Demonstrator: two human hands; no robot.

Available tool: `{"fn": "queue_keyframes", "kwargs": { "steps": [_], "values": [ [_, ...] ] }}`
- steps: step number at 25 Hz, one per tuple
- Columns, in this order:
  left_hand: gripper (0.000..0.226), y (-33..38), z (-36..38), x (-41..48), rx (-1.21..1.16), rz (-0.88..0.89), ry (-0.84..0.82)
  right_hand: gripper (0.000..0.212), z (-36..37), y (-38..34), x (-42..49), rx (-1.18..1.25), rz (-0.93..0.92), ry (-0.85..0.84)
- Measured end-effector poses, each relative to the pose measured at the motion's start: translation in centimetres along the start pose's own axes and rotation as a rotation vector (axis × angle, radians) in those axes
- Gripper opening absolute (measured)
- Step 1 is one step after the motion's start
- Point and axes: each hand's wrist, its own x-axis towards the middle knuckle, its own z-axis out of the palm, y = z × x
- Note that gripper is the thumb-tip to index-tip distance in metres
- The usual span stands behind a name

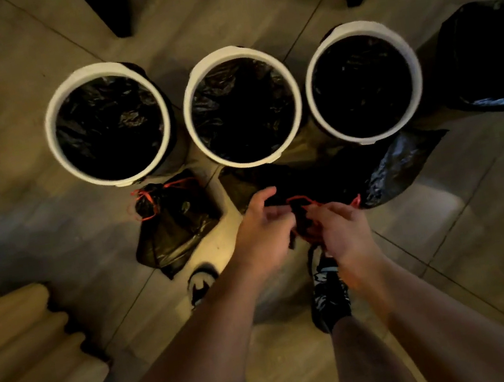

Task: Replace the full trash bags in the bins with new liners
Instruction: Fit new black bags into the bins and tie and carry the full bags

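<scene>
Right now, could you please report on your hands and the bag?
Left grip and right grip hold black bag by its neck, red drawstring in right. Three bins lined. Tied bag on floor, left, clear.

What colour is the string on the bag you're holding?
Red drawstring on the bag; head view.

Three bins in a row: left bin [51,134], middle bin [232,51], right bin [354,27], each with a liner in it. Two table legs [113,10] stand behind them. On the floor, a tied bag [176,226] lies in front of the gap between the left and middle bins. A second bag [400,166] lies in front of the middle and right bins, its neck held between the left hand [263,235] and right hand [340,229], above the shoes [327,288]. A third bag [488,54] sits right of the right bin, maybe touching it, too dark to tell.
</scene>
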Motion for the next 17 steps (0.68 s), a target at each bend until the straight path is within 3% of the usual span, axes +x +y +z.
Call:
{"fn": "queue_keyframes", "kwargs": {
  "steps": [3,5,9,11,14,15,17],
  "values": [
    [0.036,-1.9,-7.1,0.9,0.207,-0.081,0.189,0.022,2.5,1.2,-0.2,-0.010,-0.007,0.023],
    [0.033,-4.2,-11.9,2.1,0.299,-0.146,0.304,0.022,3.6,2.4,0.0,-0.067,-0.012,0.066],
    [0.039,-8.0,-20.7,8.0,0.386,-0.188,0.492,0.024,5.9,4.5,0.4,-0.261,-0.094,0.310],
    [0.048,-8.7,-24.5,12.1,0.505,-0.152,0.519,0.028,6.7,5.3,0.7,-0.312,-0.105,0.406],
    [0.063,-8.2,-28.2,16.9,0.604,-0.181,0.456,0.019,7.0,6.0,0.5,-0.164,-0.075,0.518],
    [0.065,-8.3,-28.7,18.1,0.642,-0.203,0.413,0.027,7.1,6.2,0.3,-0.145,-0.102,0.563],
    [0.046,-8.3,-28.7,19.6,0.716,-0.181,0.340,0.044,7.6,5.6,-0.3,-0.150,-0.175,0.580]
  ]
}}
